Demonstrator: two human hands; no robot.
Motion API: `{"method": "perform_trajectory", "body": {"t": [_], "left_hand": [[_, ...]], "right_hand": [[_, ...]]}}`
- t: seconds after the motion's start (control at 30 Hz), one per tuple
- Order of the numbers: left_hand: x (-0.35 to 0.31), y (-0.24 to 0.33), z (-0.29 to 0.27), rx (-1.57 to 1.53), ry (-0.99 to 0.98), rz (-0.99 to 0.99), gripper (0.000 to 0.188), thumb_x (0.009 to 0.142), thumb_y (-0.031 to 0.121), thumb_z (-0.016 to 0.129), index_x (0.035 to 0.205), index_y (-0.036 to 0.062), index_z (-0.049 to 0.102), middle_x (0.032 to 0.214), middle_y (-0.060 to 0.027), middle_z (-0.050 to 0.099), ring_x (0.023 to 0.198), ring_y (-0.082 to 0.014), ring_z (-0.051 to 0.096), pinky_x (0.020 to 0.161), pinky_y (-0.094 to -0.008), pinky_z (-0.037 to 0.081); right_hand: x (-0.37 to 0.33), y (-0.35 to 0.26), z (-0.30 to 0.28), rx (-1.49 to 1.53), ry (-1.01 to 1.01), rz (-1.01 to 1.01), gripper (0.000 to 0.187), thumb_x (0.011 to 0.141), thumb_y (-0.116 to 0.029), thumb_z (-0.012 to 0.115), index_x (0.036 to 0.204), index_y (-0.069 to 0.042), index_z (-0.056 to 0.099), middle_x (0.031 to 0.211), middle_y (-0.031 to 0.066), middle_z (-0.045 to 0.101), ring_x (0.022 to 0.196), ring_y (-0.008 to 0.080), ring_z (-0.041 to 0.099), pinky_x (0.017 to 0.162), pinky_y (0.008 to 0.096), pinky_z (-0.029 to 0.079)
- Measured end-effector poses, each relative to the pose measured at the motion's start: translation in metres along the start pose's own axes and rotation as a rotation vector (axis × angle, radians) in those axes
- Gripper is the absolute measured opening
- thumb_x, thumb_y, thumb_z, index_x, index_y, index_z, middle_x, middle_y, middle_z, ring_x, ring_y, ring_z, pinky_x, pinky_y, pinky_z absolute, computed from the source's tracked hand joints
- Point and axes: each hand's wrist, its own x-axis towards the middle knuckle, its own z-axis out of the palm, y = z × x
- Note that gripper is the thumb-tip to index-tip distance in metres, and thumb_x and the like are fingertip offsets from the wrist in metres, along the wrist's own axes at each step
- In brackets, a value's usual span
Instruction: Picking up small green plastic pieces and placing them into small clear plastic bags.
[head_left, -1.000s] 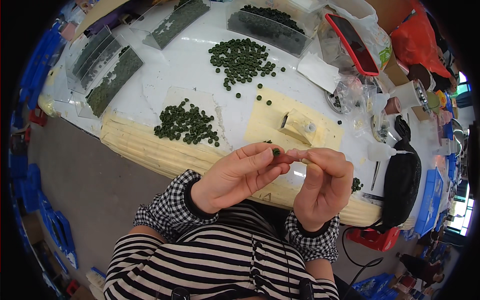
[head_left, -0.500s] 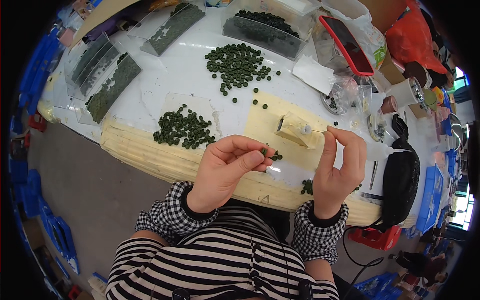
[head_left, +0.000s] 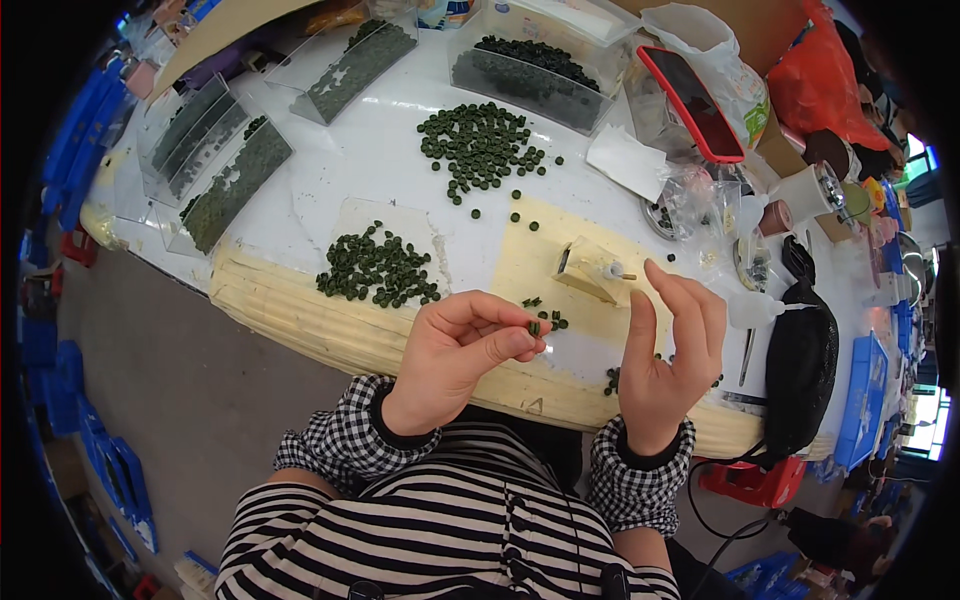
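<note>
1 green piece point(head_left: 534, 328) pinched in left hand point(head_left: 448, 360), over table point(head_left: 350, 150) | right hand point(head_left: 672, 375) spread, beside yellow block point(head_left: 588, 272) | near pile point(head_left: 375, 265), far pile point(head_left: 478, 145) lie loose; which is done or left, cannot tell

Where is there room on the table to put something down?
Mostly bare: the white tabletop between the left clear bins and the upper green heap. A narrower strip lies between the lower heap and yellow sheet. The right side is crowded with a red phone, clear bags and a black pouch.
</note>
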Motion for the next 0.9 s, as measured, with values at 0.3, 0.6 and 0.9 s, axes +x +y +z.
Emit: {"method": "perform_trajectory", "body": {"t": [0.3, 0.6, 0.9], "left_hand": [[0.000, -0.003, 0.000, -0.008, 0.002, 0.038, 0.015, 0.090, -0.003, 0.066, 0.105, -0.0032, 0.065, 0.100, -0.0131, 0.071, 0.089, -0.0156, 0.068, 0.082, -0.0270, 0.057], [-0.001, 0.001, 0.001, 0.072, 0.006, 0.101, 0.017, 0.088, -0.006, 0.066, 0.105, -0.0039, 0.066, 0.103, -0.0118, 0.070, 0.093, -0.0154, 0.068, 0.084, -0.0266, 0.057], [-0.003, 0.005, 0.008, 0.442, -0.033, 0.302, 0.023, 0.086, -0.010, 0.066, 0.109, -0.0046, 0.068, 0.103, -0.0148, 0.069, 0.095, -0.0184, 0.067, 0.083, -0.0268, 0.056]], "right_hand": [[-0.018, -0.029, 0.003, 0.339, -0.192, -0.105, 0.034, 0.070, 0.001, 0.077, 0.103, -0.006, 0.074, 0.086, 0.0063, 0.065, 0.078, 0.0238, 0.059, 0.071, 0.0353, 0.050], [-0.023, -0.032, 0.007, 0.365, -0.206, -0.092, 0.033, 0.072, 0.001, 0.077, 0.105, -0.005, 0.075, 0.088, 0.0067, 0.066, 0.078, 0.0234, 0.060, 0.074, 0.0362, 0.051], [-0.025, -0.029, 0.006, 0.357, -0.185, -0.072, 0.032, 0.072, 0.001, 0.076, 0.104, -0.004, 0.075, 0.088, 0.0074, 0.066, 0.079, 0.0232, 0.060, 0.073, 0.0358, 0.051]]}}
